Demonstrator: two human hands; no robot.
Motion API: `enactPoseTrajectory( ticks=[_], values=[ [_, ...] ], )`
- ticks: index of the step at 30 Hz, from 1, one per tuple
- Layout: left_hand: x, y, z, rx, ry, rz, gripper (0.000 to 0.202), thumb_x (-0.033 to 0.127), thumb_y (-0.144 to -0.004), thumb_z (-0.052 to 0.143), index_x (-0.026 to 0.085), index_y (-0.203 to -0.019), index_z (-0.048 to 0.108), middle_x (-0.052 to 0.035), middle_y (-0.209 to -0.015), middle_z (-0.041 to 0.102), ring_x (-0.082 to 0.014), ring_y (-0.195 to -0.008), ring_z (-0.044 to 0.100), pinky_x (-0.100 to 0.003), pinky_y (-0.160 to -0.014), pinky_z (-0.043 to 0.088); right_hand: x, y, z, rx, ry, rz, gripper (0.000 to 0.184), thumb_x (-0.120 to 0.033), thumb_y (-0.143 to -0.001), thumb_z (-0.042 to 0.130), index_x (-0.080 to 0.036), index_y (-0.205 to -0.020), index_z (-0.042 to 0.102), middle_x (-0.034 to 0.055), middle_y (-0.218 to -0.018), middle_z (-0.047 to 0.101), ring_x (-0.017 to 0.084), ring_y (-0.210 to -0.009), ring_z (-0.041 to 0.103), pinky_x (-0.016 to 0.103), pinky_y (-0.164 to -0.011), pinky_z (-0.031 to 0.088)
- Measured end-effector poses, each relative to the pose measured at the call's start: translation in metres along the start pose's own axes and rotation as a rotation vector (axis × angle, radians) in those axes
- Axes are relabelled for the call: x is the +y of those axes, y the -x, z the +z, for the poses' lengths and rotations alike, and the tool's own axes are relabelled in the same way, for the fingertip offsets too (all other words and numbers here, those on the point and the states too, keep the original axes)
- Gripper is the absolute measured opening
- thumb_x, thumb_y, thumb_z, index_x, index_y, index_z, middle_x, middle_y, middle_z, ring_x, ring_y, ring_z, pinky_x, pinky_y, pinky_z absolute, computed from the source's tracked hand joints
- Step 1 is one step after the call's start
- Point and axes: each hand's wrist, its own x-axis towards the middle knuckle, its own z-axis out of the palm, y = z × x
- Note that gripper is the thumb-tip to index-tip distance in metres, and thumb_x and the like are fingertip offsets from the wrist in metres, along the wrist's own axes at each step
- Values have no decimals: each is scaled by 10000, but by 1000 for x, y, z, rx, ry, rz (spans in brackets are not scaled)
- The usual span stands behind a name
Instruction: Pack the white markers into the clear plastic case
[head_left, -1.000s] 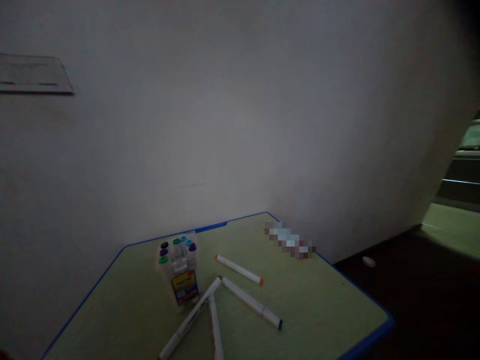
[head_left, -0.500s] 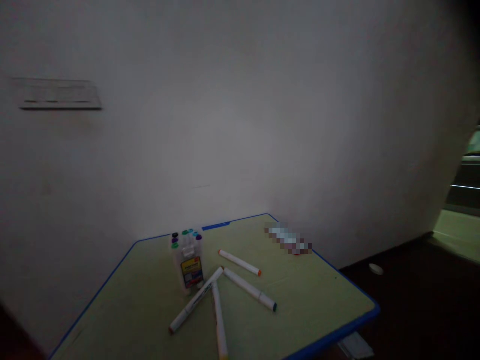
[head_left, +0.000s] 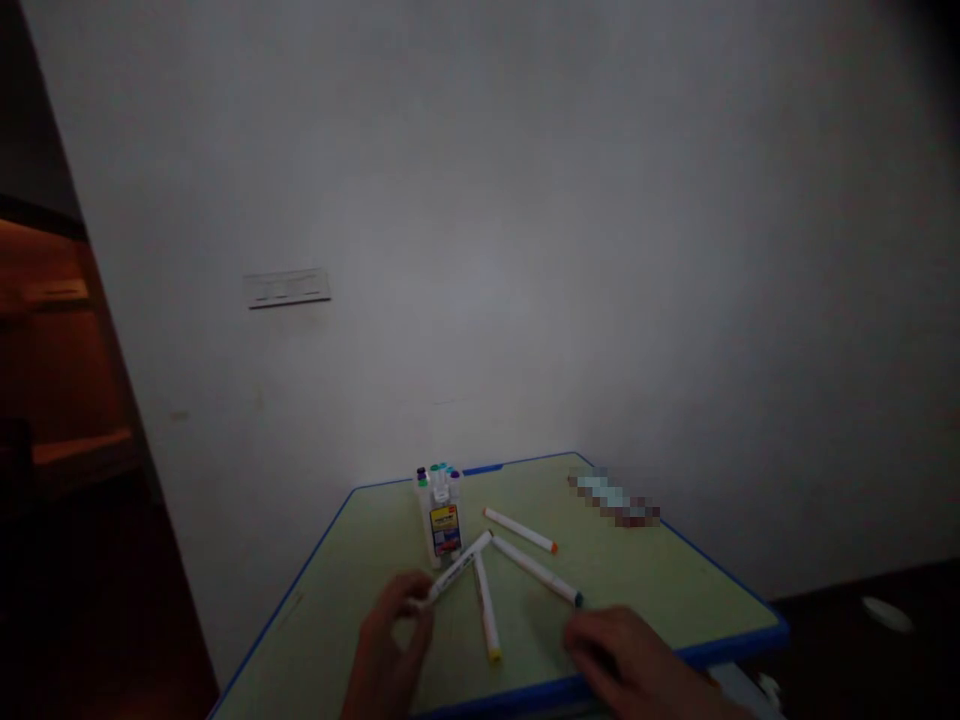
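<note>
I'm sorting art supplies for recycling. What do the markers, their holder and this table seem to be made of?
The white markers look like smooth, lightly glossy plastic, judging by their even sheen. The holder looks like clear plastic, since the marker ends show through it. The green tabletop looks like matte laminate, and its blue edge band like plastic, though the dim light leaves both open.

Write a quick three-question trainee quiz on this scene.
1. Which marker is the left hand touching: (a) the one nearest the marker case, or (b) the orange-capped one?
2. True or false: the right hand is holding a marker.
3. What colour is the cap on the middle marker of the splayed three?

Key: 1. (a). 2. False: it lies by the table's blue edge, holding nothing visible. 3. Yellow.
</note>
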Motion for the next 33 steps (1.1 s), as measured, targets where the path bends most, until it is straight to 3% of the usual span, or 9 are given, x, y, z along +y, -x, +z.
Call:
enactPoseTrajectory(
  ticks=[2, 5, 7, 10, 16, 21, 25, 29, 33],
  values=[
    [-5, -47, 0, 213, 69, -33, 331, 442, -679, 546, 193, -894, 577, -80, -957, 577, -250, -922, 526, -408, -807, 430, 6, -44, -12, 41, 61, -64, 210, -249, -832, 396, -214, -796, 600, 26, -758, 614, 164, -743, 563, 257, -660, 374],
    [-19, -103, 4, 436, 284, -160, 412, 493, -684, 481, 165, -929, 530, -92, -981, 551, -253, -935, 524, -398, -758, 433, 15, -109, -9, 42, 226, -5, 212, -185, -743, 470, -175, -918, 589, 77, -833, 626, 207, -801, 564, 275, -659, 356],
    [-28, -131, 7, 426, 330, -146, 416, 504, -708, 430, 170, -942, 511, -89, -985, 553, -238, -923, 538, -372, -722, 442, 20, -145, 3, 29, 276, 31, 242, -190, -733, 476, -156, -947, 584, 110, -898, 620, 226, -843, 559, 281, -665, 357],
    [-41, -157, 9, 315, 351, -76, 388, 486, -729, 412, 181, -938, 527, -80, -969, 584, -217, -898, 561, -341, -721, 445, 28, -180, 24, 54, 268, 38, 257, -269, -767, 466, -136, -955, 582, 130, -927, 612, 237, -851, 560, 284, -665, 365],
    [-63, -160, 8, 183, 396, 6, 437, 492, -756, 399, 205, -1075, 477, -94, -1101, 548, -228, -1005, 517, -342, -806, 418, 51, -190, 42, 117, 174, 22, 375, -437, -775, 443, -146, -968, 581, 111, -898, 612, 219, -826, 557, 284, -688, 365],
    [-59, -153, 15, 132, 235, 46, 479, 539, -773, 352, 198, -1075, 502, -92, -1166, 506, -254, -1090, 447, -363, -863, 379, 63, -191, 48, -75, 210, 99, 197, -271, -688, 513, -153, -799, 625, 107, -820, 626, 223, -752, 571, 272, -597, 349],
    [-55, -150, 19, 117, 256, 49, 537, 572, -768, 335, 181, -1107, 475, -106, -1157, 505, -246, -998, 506, -340, -772, 429, 64, -192, 53, -76, 227, 68, 172, -247, -692, 494, -149, -759, 619, 108, -785, 624, 216, -726, 566, 269, -574, 335],
    [-50, -149, 19, 177, 236, 104, 532, 564, -772, 330, 184, -1112, 481, -95, -1142, 502, -221, -931, 523, -302, -689, 452, 60, -196, 40, 96, 58, 24, 133, -246, -687, 515, -157, -755, 586, 64, -740, 607, 174, -675, 539, 251, -572, 338],
    [-40, -157, 18, 268, 124, 177, 482, 532, -802, 285, 186, -1038, 523, -79, -1079, 515, -192, -843, 513, -309, -674, 441, 43, -210, 14, 417, -484, -30, 261, -262, -681, 481, -149, -913, 522, 6, -645, 566, 131, -578, 501, 232, -544, 365]
  ],
)
